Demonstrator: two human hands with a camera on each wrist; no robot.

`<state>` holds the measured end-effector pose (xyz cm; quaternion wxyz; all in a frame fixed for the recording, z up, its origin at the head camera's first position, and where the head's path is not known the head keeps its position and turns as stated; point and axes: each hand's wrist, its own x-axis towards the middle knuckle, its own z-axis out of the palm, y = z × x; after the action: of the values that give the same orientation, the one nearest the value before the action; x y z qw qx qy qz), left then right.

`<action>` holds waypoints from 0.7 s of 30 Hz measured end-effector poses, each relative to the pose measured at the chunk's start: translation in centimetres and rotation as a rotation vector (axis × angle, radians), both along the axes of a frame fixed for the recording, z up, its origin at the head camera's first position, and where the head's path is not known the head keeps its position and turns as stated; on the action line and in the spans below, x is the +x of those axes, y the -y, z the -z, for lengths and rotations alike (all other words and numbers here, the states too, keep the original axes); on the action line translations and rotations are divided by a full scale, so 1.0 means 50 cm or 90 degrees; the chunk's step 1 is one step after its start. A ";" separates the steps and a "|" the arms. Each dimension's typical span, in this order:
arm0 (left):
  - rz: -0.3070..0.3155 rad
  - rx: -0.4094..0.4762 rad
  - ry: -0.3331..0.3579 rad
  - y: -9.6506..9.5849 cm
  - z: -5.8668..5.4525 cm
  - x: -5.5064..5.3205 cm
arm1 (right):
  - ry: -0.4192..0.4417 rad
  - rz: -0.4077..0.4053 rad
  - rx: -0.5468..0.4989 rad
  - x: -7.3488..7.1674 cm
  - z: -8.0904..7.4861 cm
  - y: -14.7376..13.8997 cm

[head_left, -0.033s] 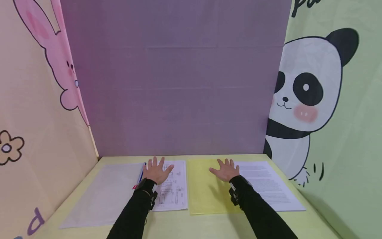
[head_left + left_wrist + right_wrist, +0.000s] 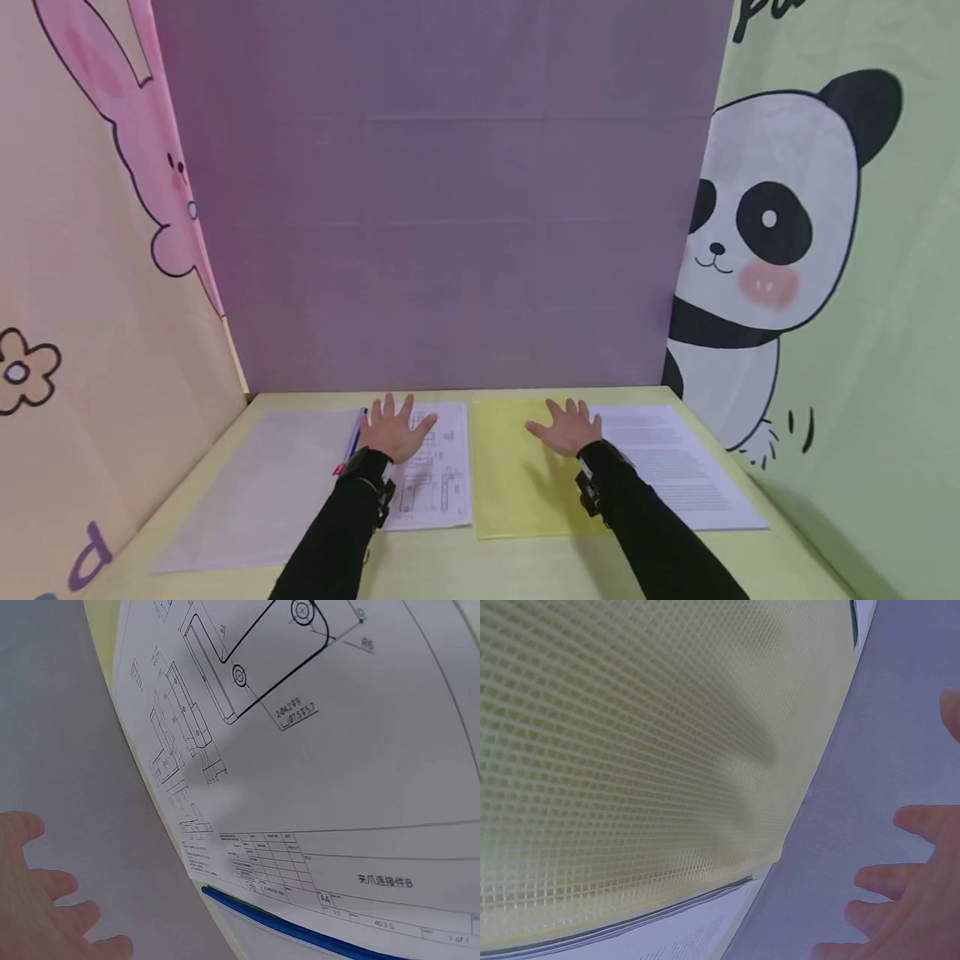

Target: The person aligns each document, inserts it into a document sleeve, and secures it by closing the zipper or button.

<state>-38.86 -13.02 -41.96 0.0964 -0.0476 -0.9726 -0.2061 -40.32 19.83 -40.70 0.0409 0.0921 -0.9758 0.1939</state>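
My left hand (image 2: 393, 432), fingers spread and holding nothing, is over the left part of a sheet with technical drawings (image 2: 442, 475). Along that sheet's left side runs a blue strip (image 2: 356, 435) with a small red tab (image 2: 339, 469); the strip also shows in the left wrist view. A pale, whitish flat sleeve (image 2: 240, 500) lies farther left. Over the right part of a yellow mesh folder (image 2: 517, 492) is my right hand (image 2: 568, 429), also spread and holding nothing. The right wrist view shows the mesh weave close up. Printed text pages (image 2: 675, 467) lie right of the folder.
All these lie flat on a pale yellow table (image 2: 435, 571). A purple cloth backdrop (image 2: 450, 208) stands at its back edge. Decorated side walls flank it, with a pink rabbit (image 2: 135, 142) on the left and a panda (image 2: 780, 217) on the right.
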 end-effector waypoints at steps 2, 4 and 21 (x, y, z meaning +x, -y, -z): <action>0.004 0.003 0.003 -0.002 0.004 -0.003 | 0.000 0.001 -0.001 0.001 0.005 -0.003; 0.008 0.006 -0.002 -0.005 0.007 -0.007 | 0.002 0.000 -0.004 0.003 0.009 -0.008; 0.080 0.037 -0.015 -0.055 0.025 -0.014 | 0.041 0.002 0.030 0.004 0.013 -0.021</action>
<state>-39.58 -10.26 -43.19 0.0960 -0.1080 -0.9602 -0.2390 -40.11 20.87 -41.35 0.0073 0.0850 -0.9811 0.1737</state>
